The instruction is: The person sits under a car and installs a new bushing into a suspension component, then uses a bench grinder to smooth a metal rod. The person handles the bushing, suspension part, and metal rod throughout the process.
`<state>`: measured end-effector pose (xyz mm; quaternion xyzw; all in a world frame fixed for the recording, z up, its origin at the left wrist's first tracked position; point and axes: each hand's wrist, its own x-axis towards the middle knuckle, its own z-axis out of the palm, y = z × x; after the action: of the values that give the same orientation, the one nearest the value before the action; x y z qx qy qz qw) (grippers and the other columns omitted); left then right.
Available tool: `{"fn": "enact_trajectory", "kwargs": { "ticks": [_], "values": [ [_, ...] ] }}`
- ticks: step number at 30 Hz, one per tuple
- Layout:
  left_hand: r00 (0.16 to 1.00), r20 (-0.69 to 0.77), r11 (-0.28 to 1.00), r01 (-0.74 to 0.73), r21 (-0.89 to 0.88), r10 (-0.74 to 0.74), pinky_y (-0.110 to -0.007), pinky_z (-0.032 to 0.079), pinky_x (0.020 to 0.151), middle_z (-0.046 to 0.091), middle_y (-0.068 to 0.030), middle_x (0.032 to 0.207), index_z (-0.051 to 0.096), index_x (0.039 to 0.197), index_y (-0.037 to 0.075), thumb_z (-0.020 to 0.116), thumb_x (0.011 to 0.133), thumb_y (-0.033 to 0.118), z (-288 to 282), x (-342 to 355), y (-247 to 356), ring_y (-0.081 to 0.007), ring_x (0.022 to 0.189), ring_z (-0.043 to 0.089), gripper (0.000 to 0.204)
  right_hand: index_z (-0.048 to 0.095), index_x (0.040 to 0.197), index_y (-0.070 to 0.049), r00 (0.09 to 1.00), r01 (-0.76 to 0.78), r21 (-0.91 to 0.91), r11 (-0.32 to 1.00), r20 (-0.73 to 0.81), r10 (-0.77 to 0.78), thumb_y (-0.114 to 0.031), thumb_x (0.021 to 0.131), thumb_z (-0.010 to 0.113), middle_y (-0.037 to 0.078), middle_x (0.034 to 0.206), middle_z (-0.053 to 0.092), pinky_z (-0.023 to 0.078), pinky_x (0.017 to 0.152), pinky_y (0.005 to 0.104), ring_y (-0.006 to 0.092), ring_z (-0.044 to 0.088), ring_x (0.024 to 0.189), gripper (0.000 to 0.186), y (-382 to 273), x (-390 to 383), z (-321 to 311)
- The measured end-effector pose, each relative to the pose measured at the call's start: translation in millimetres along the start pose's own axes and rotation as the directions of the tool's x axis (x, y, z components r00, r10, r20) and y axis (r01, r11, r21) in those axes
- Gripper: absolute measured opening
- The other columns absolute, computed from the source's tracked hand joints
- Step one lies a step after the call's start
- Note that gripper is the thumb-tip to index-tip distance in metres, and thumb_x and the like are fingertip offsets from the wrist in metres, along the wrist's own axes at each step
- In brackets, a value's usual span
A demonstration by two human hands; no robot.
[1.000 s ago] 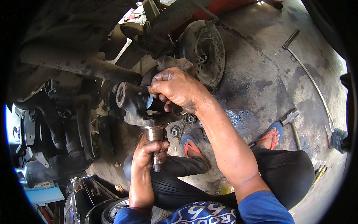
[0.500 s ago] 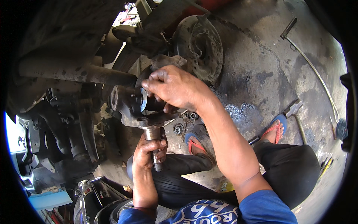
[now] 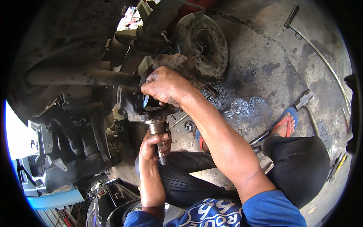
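Casting (image 3: 127,105): left of centre; blue strip (image 3: 145,101) at its right side. Left hand (image 3: 154,143): clamped round the shaft (image 3: 156,128) below the casting. Right hand (image 3: 164,85): fingertips bunched beside the strip; whether they pinch it cannot be told. Good practice, probably: shaft held steady, strip kept square to the casting, light touch, fingertips clear of its edge. Counted, left to right: tube (image 3: 83,77), one; casting, one; strip, one; shaft, one; ring (image 3: 190,126), one; disc (image 3: 211,49), one; sandals (image 3: 292,110), two, one partly hidden; crank handle (image 3: 292,16), one; hammer (image 3: 303,100), one.
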<state>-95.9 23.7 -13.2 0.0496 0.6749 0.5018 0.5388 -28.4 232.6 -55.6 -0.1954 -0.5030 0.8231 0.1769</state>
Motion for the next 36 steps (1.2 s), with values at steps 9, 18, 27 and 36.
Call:
{"fn": "enact_trajectory", "kwargs": {
  "ticks": [9,18,27,36],
  "values": [
    [1.000,0.019,0.997,0.018,0.078,-0.019,-0.026,0.031,0.036,0.051,-0.0053,0.067,0.056,0.103,0.003,0.074,0.076,0.009,-0.9,1.6,3.1,-0.0108,0.040,0.039,0.033,0.073,0.091,-0.003,0.966,-0.046,0.299,0.953,0.257,-0.034,-0.034,0.095,0.070,0.001,0.068,0.062,0.052,0.050,0.0276,0.0089,0.057,0.055,0.032,29.2,-20.1,-42.2],
    [1.000,-0.001,0.993,0.023,0.114,-0.023,-0.027,0.032,0.036,0.049,-0.0042,0.066,0.057,0.104,0.004,0.074,0.074,0.009,-1.1,1.8,4.6,-0.0111,0.041,0.040,0.035,0.070,0.081,0.001,0.992,0.122,-0.254,0.959,0.019,-0.121,-0.038,0.090,0.066,0.014,0.069,0.067,0.053,0.063,0.0395,0.0255,0.067,0.063,0.040,-1.4,-0.5,0.0],
    [1.000,-0.021,0.994,0.020,0.106,-0.018,-0.027,0.032,0.036,0.049,-0.0042,0.067,0.056,0.103,0.001,0.074,0.075,0.010,4.5,-0.5,4.4,-0.0109,0.041,0.040,0.035,0.074,0.082,0.003,0.998,0.023,-0.160,0.987,-0.057,-0.032,-0.029,0.079,0.073,0.022,0.080,0.072,0.057,0.076,0.0419,0.0353,0.073,0.080,0.032,-13.5,-26.1,-4.4],
    [0.998,-0.047,0.998,0.039,0.057,-0.037,-0.026,0.032,0.037,0.051,-0.0044,0.067,0.057,0.101,0.002,0.072,0.077,0.008,8.7,-1.7,3.2,-0.0109,0.042,0.040,0.029,0.073,0.078,-0.003,0.990,0.078,0.050,0.996,-0.120,-0.072,-0.030,0.083,0.067,0.014,0.066,0.069,0.054,0.066,0.0372,0.0230,0.068,0.062,0.029,-25.7,-42.0,-52.0]
  ]
}}
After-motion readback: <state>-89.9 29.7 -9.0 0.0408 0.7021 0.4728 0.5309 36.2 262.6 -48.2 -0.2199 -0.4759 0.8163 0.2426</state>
